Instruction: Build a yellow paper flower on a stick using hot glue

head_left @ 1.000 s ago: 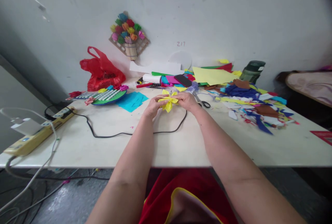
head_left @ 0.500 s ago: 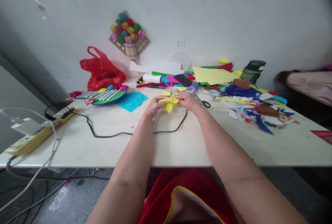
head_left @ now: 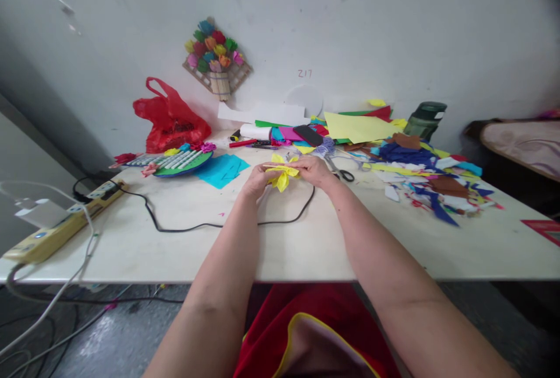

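Observation:
Between my hands is a yellow paper flower, held just above the white table. My left hand pinches its left side, and my right hand grips petals on the right. Fingers of both hands are closed on the flower, and their tips are partly hidden by it. Black-handled scissors lie just right of my right hand. A black cable curves across the table below the flower.
Left are a green board with white paper rolls, blue paper sheets, a red plastic bag and a yellow power strip. Coloured paper scraps cover the right side. A dark green bottle stands behind them.
The hands stay in nearly the same place, with the petals turned slightly between the fingers. Otherwise the view has only shifted a little.

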`<state>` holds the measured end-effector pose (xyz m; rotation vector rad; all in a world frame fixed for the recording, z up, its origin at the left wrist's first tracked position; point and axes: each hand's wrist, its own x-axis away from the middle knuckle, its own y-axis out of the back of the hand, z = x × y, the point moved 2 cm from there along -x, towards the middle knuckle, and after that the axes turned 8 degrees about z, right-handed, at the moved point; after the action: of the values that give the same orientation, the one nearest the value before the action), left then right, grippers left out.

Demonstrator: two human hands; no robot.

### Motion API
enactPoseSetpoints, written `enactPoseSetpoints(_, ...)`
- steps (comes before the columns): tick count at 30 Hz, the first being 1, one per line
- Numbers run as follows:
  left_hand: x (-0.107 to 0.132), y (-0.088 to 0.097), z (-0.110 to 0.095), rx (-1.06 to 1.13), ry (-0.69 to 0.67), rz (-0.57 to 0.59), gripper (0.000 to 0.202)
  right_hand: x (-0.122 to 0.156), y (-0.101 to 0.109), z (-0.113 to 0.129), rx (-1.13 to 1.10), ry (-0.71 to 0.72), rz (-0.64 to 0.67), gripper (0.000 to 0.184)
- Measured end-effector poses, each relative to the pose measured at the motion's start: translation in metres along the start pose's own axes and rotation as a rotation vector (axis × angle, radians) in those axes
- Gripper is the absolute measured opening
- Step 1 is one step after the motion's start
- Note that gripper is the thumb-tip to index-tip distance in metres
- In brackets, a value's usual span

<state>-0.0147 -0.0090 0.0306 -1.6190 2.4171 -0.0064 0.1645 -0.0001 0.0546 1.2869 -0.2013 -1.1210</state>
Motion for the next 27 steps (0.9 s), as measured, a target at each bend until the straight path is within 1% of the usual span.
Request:
enactPoseSetpoints(4, 0.0000, 0.0003, -0.0007, 0.011, 0.017, -0.040, 0.037, 0.0012, 0.0028, 0.0028, -0.026, -0.036, -0.009, 0.031)
enactPoseSetpoints(10, -0.0008, 0.0026, 0.0011, 0.015, 0.018, -0.057, 0.039, 0.0028, 0.0024, 0.0023, -0.030, -0.079, -0.024, 0.034)
enactPoseSetpoints(13, -0.0011, 0.0038, 0.0020, 0.010, 0.007, -0.044, 0.038, 0.0023, -0.0006, -0.0016, -0.052, -0.067, -0.046, 0.031)
enactPoseSetpoints(17, -0.0010, 0.0045, 0.0022, 0.008, -0.011, -0.035, 0.036, 0.0015, -0.0014, -0.0033, -0.077, -0.009, -0.066, 0.030)
enactPoseSetpoints(27, -0.0010, 0.0055, 0.0021, 0.012, 0.026, -0.065, 0.038, 0.0007, 0.0019, -0.0029, -0.008, 0.000, -0.009, 0.032)
